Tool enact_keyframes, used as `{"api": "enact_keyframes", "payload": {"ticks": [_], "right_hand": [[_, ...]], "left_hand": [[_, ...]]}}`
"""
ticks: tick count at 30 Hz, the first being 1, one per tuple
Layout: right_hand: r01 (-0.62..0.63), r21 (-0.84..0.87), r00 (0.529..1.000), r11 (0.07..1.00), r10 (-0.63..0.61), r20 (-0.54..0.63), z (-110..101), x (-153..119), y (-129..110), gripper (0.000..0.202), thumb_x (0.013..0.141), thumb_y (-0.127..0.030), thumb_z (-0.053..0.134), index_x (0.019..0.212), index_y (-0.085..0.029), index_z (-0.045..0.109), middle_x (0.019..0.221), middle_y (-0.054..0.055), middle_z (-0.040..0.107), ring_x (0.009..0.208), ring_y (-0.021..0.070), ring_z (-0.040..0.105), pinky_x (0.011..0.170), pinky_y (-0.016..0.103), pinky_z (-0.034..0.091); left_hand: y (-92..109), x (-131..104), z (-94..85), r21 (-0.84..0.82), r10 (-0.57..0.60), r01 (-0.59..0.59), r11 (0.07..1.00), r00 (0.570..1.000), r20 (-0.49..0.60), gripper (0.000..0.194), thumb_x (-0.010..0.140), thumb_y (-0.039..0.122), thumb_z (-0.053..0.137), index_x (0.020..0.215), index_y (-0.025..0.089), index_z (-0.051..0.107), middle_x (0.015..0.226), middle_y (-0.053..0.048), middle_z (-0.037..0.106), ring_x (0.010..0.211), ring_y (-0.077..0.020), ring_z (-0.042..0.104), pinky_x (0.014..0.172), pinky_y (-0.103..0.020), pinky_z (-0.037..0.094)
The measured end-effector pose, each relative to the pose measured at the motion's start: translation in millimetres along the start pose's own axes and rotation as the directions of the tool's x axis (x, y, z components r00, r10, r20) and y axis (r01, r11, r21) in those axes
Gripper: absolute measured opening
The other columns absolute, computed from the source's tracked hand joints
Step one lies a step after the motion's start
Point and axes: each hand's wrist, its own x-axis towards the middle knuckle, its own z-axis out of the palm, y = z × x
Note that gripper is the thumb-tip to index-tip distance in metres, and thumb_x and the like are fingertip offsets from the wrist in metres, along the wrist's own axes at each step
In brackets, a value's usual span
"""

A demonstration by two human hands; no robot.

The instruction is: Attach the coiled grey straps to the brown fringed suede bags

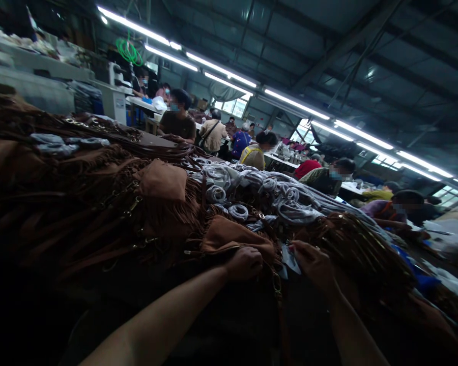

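Note:
A brown fringed bag lies in front of me on the heap. My left hand is closed at its near edge, with the fingers curled against the dark opening. To the right, my right hand has its fingers bent together at a pale, pointed flat piece. Whether that piece is a tag or a metal blade I cannot tell. Below, between the two hands, hangs a brown strap with a brass-coloured clasp. Shadow hides the undersides of both hands.
More brown fringed bags are piled to the left. Coiled grey-wrapped straps lie behind the near bag, and a stack of brown strips sits at the right. Several people work at tables beyond, one person at the left.

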Motion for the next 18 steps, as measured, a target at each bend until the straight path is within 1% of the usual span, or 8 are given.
{"api": "enact_keyframes", "payload": {"ticks": [2, 3, 6, 8, 11, 14, 16, 18], "right_hand": [[-0.015, 0.045, 0.988, 0.999, 0.008, 0.154, 16, -14, 28, 0.034, 0.081, -0.043, 0.056, 0.100, -0.019, 0.070, 0.097, 0.008, 0.072, 0.091, 0.0255, 0.067, 0.081, 0.036, 0.054], [-0.044, 0.036, 0.982, 0.998, 0.037, 0.186, 21, -20, 42, 0.033, 0.082, -0.043, 0.055, 0.100, -0.019, 0.071, 0.098, 0.008, 0.072, 0.092, 0.0255, 0.067, 0.081, 0.035, 0.053], [-0.133, -0.034, 0.979, 0.991, 0.137, 0.153, 29, -32, 77, 0.033, 0.080, -0.040, 0.057, 0.103, -0.021, 0.070, 0.097, 0.006, 0.072, 0.095, 0.0254, 0.066, 0.086, 0.036, 0.052], [-0.152, -0.035, 0.980, 0.988, 0.156, 0.127, 28, -35, 90, 0.036, 0.078, -0.037, 0.058, 0.110, -0.022, 0.066, 0.099, 0.006, 0.072, 0.090, 0.0236, 0.067, 0.085, 0.036, 0.052], [-0.131, 0.011, 0.989, 0.991, 0.130, 0.072, 26, -36, 95, 0.046, 0.076, -0.032, 0.058, 0.121, -0.021, 0.058, 0.116, 0.009, 0.065, 0.080, 0.0196, 0.067, 0.081, 0.035, 0.053], [-0.141, 0.044, 0.990, 0.989, 0.142, -0.019, 26, -35, 89, 0.064, 0.073, -0.030, 0.059, 0.135, -0.021, 0.045, 0.132, 0.012, 0.055, 0.073, 0.0165, 0.067, 0.078, 0.035, 0.053], [-0.196, 0.050, 0.979, 0.979, 0.198, -0.041, 28, -35, 83, 0.071, 0.072, -0.031, 0.059, 0.139, -0.020, 0.039, 0.128, 0.012, 0.058, 0.074, 0.0175, 0.067, 0.078, 0.035, 0.053], [-0.259, 0.036, 0.965, 0.965, 0.260, -0.024, 28, -35, 75, 0.066, 0.071, -0.033, 0.059, 0.134, -0.017, 0.048, 0.110, 0.010, 0.068, 0.080, 0.0205, 0.067, 0.080, 0.036, 0.052]], "left_hand": [[3, 0, -1.6, 0.008, -0.004, 0.004, 1.000, 1.000, -0.001, 0.009, 0.082, 0.021, 0.054, 0.076, 0.016, 0.057, 0.079, -0.004, 0.064, 0.077, -0.0166, 0.058, 0.071, -0.027, 0.041], [4, 1, -2.1, 0.014, -0.011, 0.011, 1.000, 1.000, 0.000, 0.009, 0.082, 0.021, 0.054, 0.075, 0.016, 0.057, 0.078, -0.004, 0.064, 0.076, -0.0162, 0.057, 0.071, -0.027, 0.041], [6, 1, -1.8, 0.037, -0.034, 0.034, 0.999, 0.999, 0.004, 0.009, 0.081, 0.019, 0.055, 0.073, 0.015, 0.057, 0.078, -0.004, 0.064, 0.075, -0.0157, 0.057, 0.070, -0.026, 0.040], [6, 2, -0.9, 0.044, -0.031, 0.031, 0.999, 0.999, 0.008, 0.009, 0.082, 0.020, 0.054, 0.074, 0.015, 0.056, 0.079, -0.004, 0.064, 0.076, -0.0156, 0.057, 0.070, -0.026, 0.039], [6, 2, -0.4, 0.044, -0.021, 0.020, 0.999, 1.000, 0.015, 0.012, 0.084, 0.022, 0.052, 0.075, 0.016, 0.056, 0.079, -0.004, 0.064, 0.076, -0.0155, 0.057, 0.070, -0.026, 0.039], [7, 2, -1.1, 0.046, -0.028, 0.027, 0.999, 0.999, 0.016, 0.011, 0.083, 0.022, 0.053, 0.075, 0.015, 0.057, 0.080, -0.004, 0.064, 0.077, -0.0158, 0.057, 0.071, -0.026, 0.039], [7, 2, -1.4, 0.043, -0.031, 0.030, 0.999, 0.999, 0.023, 0.010, 0.083, 0.021, 0.054, 0.075, 0.015, 0.057, 0.079, -0.004, 0.064, 0.076, -0.0157, 0.057, 0.071, -0.026, 0.039], [7, 2, -1.4, 0.042, -0.034, 0.032, 0.999, 0.999, 0.036, 0.009, 0.082, 0.021, 0.055, 0.076, 0.015, 0.059, 0.079, -0.004, 0.065, 0.076, -0.0158, 0.058, 0.070, -0.026, 0.040]]}}
